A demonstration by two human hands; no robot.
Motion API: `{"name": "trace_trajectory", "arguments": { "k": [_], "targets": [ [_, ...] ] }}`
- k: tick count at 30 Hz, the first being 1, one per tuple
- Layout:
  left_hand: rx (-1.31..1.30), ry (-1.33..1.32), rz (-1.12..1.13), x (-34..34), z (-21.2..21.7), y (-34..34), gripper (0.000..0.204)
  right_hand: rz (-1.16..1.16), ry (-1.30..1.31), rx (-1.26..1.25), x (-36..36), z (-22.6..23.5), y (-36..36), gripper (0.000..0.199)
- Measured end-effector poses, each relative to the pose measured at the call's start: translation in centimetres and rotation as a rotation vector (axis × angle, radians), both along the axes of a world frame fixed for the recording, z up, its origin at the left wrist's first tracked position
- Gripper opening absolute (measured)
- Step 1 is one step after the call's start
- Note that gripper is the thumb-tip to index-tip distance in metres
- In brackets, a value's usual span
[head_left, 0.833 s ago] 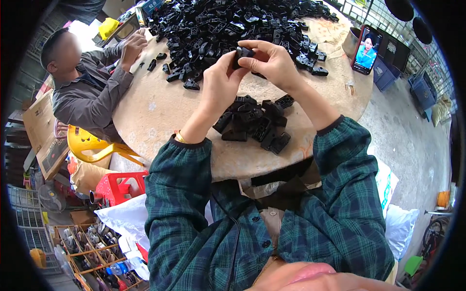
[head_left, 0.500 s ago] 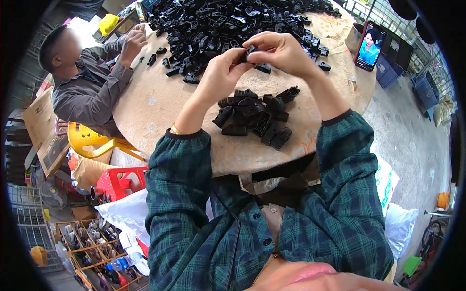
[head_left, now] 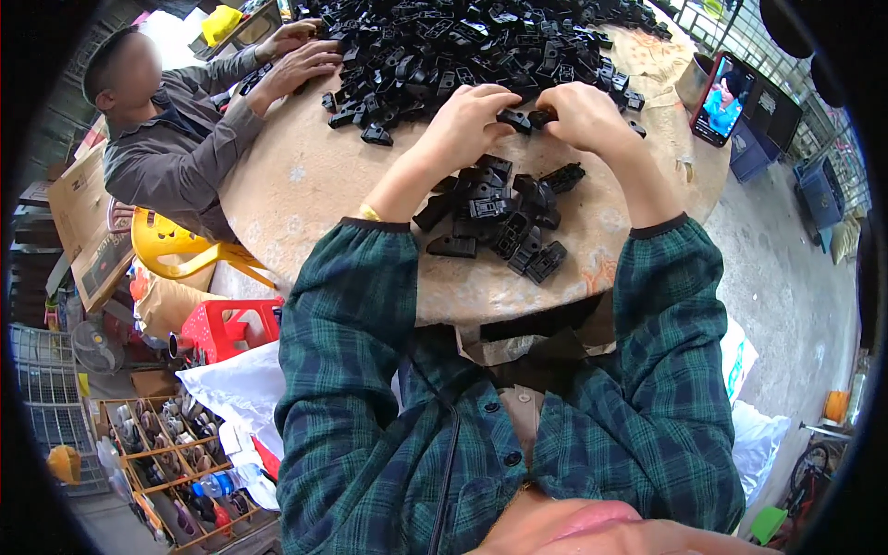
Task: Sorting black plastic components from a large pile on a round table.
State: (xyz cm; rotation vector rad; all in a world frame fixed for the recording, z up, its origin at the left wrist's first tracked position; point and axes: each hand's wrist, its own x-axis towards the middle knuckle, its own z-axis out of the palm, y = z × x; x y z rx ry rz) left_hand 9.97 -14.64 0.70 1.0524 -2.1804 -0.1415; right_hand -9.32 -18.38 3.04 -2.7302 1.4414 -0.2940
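At the big heap's near edge, head view: left hand curves around a black molded plastic part, right hand curls just beside; can't tell if either pinches. Smaller pile lies nearer the body. Probably best: thumb opposing fingertips, one part at once.

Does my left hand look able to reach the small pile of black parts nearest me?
Probably yes: your left hand is just beyond the small pile, with nothing visible between them, though a black part at its fingertips may occupy it.
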Motion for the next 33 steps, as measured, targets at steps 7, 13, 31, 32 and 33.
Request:
{"name": "trace_trajectory", "arguments": {
  "k": [7,13,31,32,33],
  "targets": [
    [0.219,0.157,0.131,0.1,-0.9,-0.8,0.021,0.147,-0.417,0.052,-0.3,-0.7,-0.7,0.028],
    [0.74,1.082,-0.081,0.3,0.1,0.1,0.027,0.312,-1.027,0.241,2.2,-0.6,0.6,0.033],
    [0.528,0.975,0.015,0.2,0.9,1.7,0.024,0.317,-1.053,0.128,3.3,-1.1,1.8,0.03],
    [0.495,0.989,0.013,-0.1,1.1,1.9,0.025,0.336,-1.066,0.092,3.4,-1.0,1.8,0.031],
    [0.462,1.002,0.012,-0.3,1.2,2.0,0.025,0.354,-1.079,0.056,3.4,-0.9,1.9,0.031]
  ]
}}
